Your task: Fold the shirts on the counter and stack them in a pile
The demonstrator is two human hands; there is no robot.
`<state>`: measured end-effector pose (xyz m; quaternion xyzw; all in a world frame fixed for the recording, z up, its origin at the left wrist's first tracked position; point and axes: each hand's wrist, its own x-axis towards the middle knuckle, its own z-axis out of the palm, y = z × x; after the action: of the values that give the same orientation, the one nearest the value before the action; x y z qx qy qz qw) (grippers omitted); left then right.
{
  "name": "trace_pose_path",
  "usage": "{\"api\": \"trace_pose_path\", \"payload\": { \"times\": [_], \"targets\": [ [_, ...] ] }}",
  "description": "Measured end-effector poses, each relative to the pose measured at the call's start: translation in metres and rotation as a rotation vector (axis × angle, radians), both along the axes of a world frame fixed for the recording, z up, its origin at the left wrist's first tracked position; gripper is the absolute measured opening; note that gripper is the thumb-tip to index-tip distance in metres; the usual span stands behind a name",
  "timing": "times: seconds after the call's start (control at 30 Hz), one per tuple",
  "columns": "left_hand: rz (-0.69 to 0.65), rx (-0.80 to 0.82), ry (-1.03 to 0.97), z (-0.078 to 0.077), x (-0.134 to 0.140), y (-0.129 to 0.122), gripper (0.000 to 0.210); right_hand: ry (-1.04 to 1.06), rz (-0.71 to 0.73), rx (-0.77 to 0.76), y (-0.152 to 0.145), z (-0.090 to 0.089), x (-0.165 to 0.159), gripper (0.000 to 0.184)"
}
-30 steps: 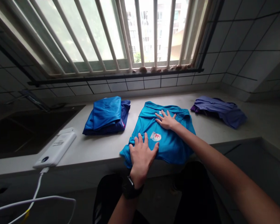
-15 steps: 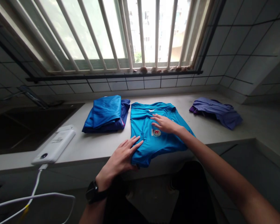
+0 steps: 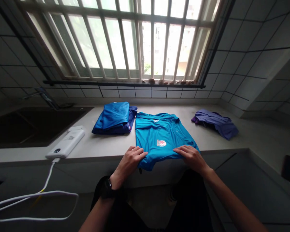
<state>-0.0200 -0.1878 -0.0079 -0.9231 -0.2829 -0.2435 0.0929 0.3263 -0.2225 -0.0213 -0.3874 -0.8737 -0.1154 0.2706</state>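
- Left hand (image 3: 131, 158): fingers curled, pinching turquoise shirt (image 3: 160, 135) hem at countertop (image 3: 101, 148) front edge.
- Right hand (image 3: 189, 156): palm down, fingers gripping same hem.

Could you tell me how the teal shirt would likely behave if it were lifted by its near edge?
Probably floppy: the teal shirt already droops over the counter edge between the left hand and right hand. Its smooth sheen suggests light, slippery fabric, so folds may slide apart.

both hands (image 3: 130, 160) (image 3: 190, 156) gripping teal shirt (image 3: 159, 133) hem, counter (image 3: 106, 148)
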Motion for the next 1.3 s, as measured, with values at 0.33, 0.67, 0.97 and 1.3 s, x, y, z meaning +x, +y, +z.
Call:
{"api": "trace_pose_path", "payload": {
  "times": [0.33, 0.67, 0.97, 1.3],
  "targets": [
    [0.175, -0.417, -0.568, 0.088, -0.007, -0.003, 0.037, 0.230, -0.069, -0.343, 0.004, 0.123, -0.002, 0.026],
    [0.467, -0.366, -0.164, 0.043, 0.039, 0.081, 0.058, -0.050, -0.343, -0.391, 0.087, 0.092, -0.045, 0.050],
    [0.532, -0.460, 0.056, 0.012, 0.047, 0.065, 0.059, -0.171, -0.466, -0.574, 0.085, 0.025, -0.068, 0.064],
    [0.755, -0.405, 0.042, 0.016, 0.081, 0.042, 0.066, -0.253, -0.373, -0.514, 0.134, 0.036, -0.046, 0.059]
  ]
}}
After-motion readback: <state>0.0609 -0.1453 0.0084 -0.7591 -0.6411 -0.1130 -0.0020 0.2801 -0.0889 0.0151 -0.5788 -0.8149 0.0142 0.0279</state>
